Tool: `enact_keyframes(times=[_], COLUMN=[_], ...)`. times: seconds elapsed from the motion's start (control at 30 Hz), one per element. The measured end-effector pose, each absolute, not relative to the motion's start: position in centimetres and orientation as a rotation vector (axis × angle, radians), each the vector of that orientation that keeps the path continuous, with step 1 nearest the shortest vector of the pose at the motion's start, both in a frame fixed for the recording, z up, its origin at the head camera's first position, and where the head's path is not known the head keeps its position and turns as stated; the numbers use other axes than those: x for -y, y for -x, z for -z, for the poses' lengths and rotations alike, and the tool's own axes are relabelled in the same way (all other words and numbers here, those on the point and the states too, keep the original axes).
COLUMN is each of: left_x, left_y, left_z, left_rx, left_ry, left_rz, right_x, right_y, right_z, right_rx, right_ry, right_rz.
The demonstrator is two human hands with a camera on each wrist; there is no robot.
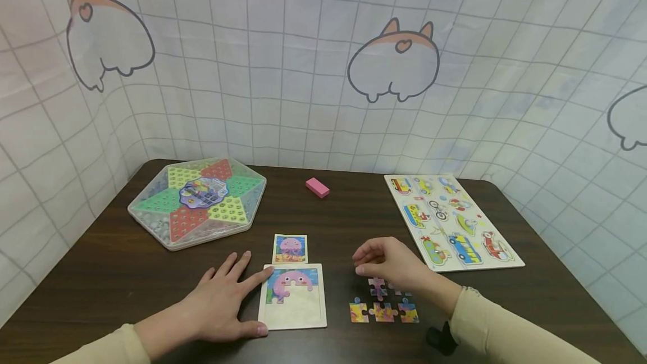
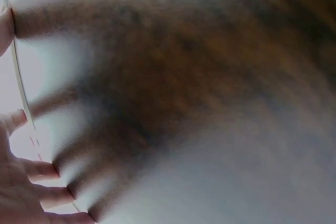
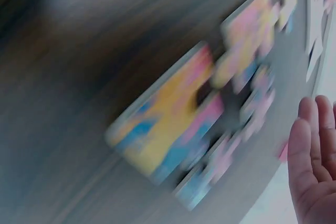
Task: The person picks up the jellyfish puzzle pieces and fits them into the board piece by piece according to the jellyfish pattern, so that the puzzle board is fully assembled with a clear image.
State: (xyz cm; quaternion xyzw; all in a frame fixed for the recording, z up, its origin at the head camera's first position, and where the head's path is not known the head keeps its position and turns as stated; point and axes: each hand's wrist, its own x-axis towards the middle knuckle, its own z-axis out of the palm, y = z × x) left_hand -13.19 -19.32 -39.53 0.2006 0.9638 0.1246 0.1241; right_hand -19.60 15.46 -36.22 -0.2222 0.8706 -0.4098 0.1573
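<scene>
Bracing, by the look of it: head view has the left hand [image 1: 219, 302] down on the counter [image 1: 283, 212], fingers spread, index and thumb at the left edge of the puzzle tray [image 1: 295, 316], probably so it can't skid. Tray sits near, just left of centre; fitted pieces [image 1: 294, 278] along its far and left parts, rest bare. Picture card [image 1: 290, 249] is just beyond its far edge, likely for easy comparison. Loose pieces [image 1: 384, 312] lie to the right, roughly in rows, presumably for quick picking. Right hand [image 1: 394, 263] is over their far side, fingers loosely bent, no piece visible between them. Hexagonal game board [image 1: 197, 201] far left, pink block [image 1: 317, 187] far middle, vehicle board [image 1: 455, 229] right (parked out of the way, I'd guess).

Left wrist: mostly glossy counter with dark finger reflections; spread confirmed, fitted pieces not shown.

Right wrist: blurred, but gives the loose pieces' thickness, which the head view barely does. Fingers sit close together, nearly straight, nothing seen in them; thumb not identifiable.
</scene>
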Motion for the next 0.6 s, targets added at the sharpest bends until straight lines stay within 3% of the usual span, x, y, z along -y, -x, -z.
enact_keyframes(times=[0.27,0.6], left_x=[19.4,19.4], left_y=[13.3,13.4], left_z=[39.6,39.6], left_rx=[-2.808,-2.799], left_ry=[-0.585,-0.577], left_rz=[-0.354,-0.355], right_x=[-19.2,-19.5], right_y=[19.5,19.4], right_z=[37.1,37.9], right_rx=[-2.496,-2.561], right_ry=[0.552,0.622], right_rz=[1.134,0.973])
